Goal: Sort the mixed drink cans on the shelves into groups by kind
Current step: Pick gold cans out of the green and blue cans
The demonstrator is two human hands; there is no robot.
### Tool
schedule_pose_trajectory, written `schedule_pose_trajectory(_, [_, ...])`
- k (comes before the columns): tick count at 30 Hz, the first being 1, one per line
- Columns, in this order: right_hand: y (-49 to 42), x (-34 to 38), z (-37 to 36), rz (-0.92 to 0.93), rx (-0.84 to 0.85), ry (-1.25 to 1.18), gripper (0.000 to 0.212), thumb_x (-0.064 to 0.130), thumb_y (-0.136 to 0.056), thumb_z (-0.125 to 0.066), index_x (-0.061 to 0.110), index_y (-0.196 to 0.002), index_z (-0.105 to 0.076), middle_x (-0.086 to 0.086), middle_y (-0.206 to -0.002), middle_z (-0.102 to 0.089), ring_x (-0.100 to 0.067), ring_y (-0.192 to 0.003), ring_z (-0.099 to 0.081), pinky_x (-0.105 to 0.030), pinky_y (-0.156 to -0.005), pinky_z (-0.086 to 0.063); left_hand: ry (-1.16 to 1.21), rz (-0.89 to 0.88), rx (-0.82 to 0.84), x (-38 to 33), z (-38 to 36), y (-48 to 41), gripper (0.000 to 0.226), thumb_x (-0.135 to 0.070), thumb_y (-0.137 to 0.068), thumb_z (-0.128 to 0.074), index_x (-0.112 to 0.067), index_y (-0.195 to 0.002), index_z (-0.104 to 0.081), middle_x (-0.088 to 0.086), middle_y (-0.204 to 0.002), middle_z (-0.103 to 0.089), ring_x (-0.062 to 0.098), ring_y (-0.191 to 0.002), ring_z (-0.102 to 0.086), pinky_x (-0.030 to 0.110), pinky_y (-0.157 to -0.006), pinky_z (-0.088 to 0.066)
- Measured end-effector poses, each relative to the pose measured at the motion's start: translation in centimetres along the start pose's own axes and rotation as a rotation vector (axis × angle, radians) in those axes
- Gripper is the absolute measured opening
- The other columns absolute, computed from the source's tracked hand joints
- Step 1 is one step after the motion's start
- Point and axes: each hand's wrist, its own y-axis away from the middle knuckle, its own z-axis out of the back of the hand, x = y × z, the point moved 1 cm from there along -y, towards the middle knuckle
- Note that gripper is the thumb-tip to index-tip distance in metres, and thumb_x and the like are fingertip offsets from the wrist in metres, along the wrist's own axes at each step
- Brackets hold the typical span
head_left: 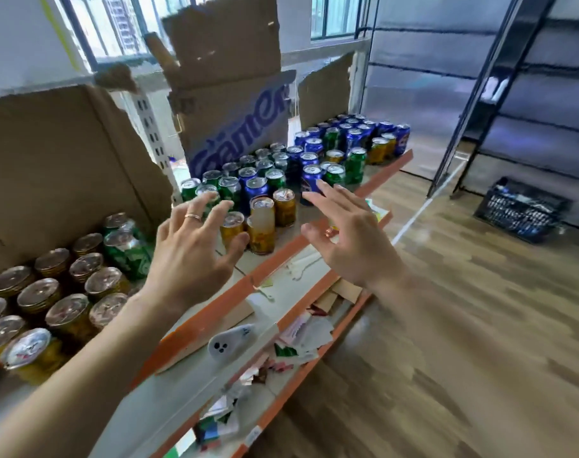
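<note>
On the top shelf (274, 259) stand many drink cans. Three yellow cans (263, 226) stand near the front edge, with green cans (228, 190) and blue cans (309, 175) mixed behind them. At the left is a block of yellow cans (66, 312) seen from above, with two green cans (126, 249) at its back. My left hand (195, 246) hovers with fingers spread just in front of the three yellow cans and holds nothing. Fingers spread too, my right hand (347, 229) hangs empty to their right, in front of a blue can.
Torn cardboard pieces (235, 127) stand behind the cans. The lower shelves hold paper scraps (301, 338) and a white plastic object (230, 342). Wooden floor lies to the right, with a black crate (519, 209) and a dark empty rack (513, 94).
</note>
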Motion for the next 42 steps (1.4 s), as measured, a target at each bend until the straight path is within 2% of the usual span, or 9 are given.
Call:
schedule_pose_trajectory(3, [0.5, -4.4, 3.8, -0.025, -0.027, 0.031, 0.057, 0.049, -0.092, -0.048, 0.028, -0.145, -0.044, 0.003, -0.156, -0.036, -0.018, -0.146, -0.024, -0.043, -0.12, -0.021, 0.015, -0.007, 0.023, -5.2, -1.7, -2.1, 0.067, -0.065, -0.09, -0.032, -0.031, -0.148, -0.036, 0.001, -0.159, -0.028, 0.026, -0.145, -0.023, 0.053, -0.115, -0.024])
schedule_pose_trajectory(6, [1.0, -9.5, 7.8, -0.054, -0.062, 0.042, 0.059, 0.05, -0.09, -0.047, 0.025, -0.144, -0.047, 0.0, -0.153, -0.04, -0.021, -0.144, -0.031, -0.047, -0.116, -0.027, 0.026, -0.036, 0.038, -10.7, -4.1, -3.6, 0.068, -0.065, -0.091, -0.034, -0.029, -0.149, -0.033, 0.0, -0.16, -0.026, 0.026, -0.145, -0.021, 0.052, -0.114, -0.022])
schedule_pose_trajectory(10, [2.8, -16.2, 12.4, -0.11, -0.094, 0.068, 0.059, 0.05, -0.091, -0.046, 0.025, -0.144, -0.046, 0.0, -0.155, -0.039, -0.023, -0.144, -0.03, -0.048, -0.117, -0.025, 0.037, -0.054, 0.063, -17.6, -7.9, -5.5, 0.064, -0.06, -0.095, -0.043, -0.029, -0.15, -0.032, -0.002, -0.16, -0.023, 0.025, -0.144, -0.02, 0.052, -0.113, -0.024])
schedule_pose_trajectory(16, [4.3, -23.2, 16.6, -0.157, -0.065, 0.096, 0.053, 0.046, -0.097, -0.052, 0.028, -0.147, -0.042, 0.005, -0.157, -0.033, -0.023, -0.146, -0.024, -0.053, -0.117, -0.021, 0.068, -0.098, 0.075, -24.8, -11.2, -7.5, 0.067, -0.064, -0.09, -0.033, -0.031, -0.148, -0.037, -0.001, -0.159, -0.024, 0.023, -0.142, -0.02, 0.05, -0.112, -0.025])
schedule_pose_trajectory(20, [3.4, -25.5, 17.0, -0.16, -0.05, 0.089, 0.059, 0.053, -0.093, -0.045, 0.028, -0.146, -0.042, 0.002, -0.157, -0.035, -0.024, -0.145, -0.027, -0.056, -0.116, -0.022, 0.055, -0.104, 0.085, -26.5, -12.6, -9.1, 0.065, -0.064, -0.09, -0.033, -0.031, -0.146, -0.039, 0.0, -0.159, -0.025, 0.024, -0.143, -0.021, 0.051, -0.112, -0.025])
schedule_pose_trajectory(28, [-0.6, -30.1, 14.8, -0.184, -0.017, 0.066, 0.061, 0.055, -0.091, -0.041, 0.029, -0.147, -0.04, 0.004, -0.157, -0.033, -0.021, -0.147, -0.025, -0.054, -0.118, -0.02, 0.051, -0.098, 0.118, -26.3, -16.8, -13.9, 0.066, -0.066, -0.09, -0.031, -0.031, -0.144, -0.042, 0.0, -0.16, -0.022, 0.026, -0.143, -0.018, 0.053, -0.113, -0.023])
schedule_pose_trajectory(38, [-11.2, -36.2, 15.0, -0.202, 0.011, 0.104, 0.063, 0.056, -0.09, -0.041, 0.035, -0.149, -0.035, 0.012, -0.159, -0.027, -0.016, -0.148, -0.018, -0.048, -0.12, -0.015, 0.1, -0.117, 0.124, -27.3, -22.5, -27.2, 0.072, -0.071, -0.088, -0.023, -0.032, -0.147, -0.039, -0.002, -0.16, -0.01, 0.021, -0.143, -0.006, 0.051, -0.117, -0.014])
schedule_pose_trajectory(42, [-15.8, -38.6, 14.7, -0.198, -0.012, 0.114, 0.064, 0.058, -0.09, -0.041, 0.036, -0.149, -0.033, 0.013, -0.159, -0.026, -0.016, -0.148, -0.018, -0.053, -0.119, -0.017, 0.113, -0.132, 0.101, -27.4, -24.1, -32.7, 0.073, -0.07, -0.087, -0.025, -0.031, -0.148, -0.038, 0.0, -0.161, -0.01, 0.02, -0.143, -0.003, 0.052, -0.117, -0.014])
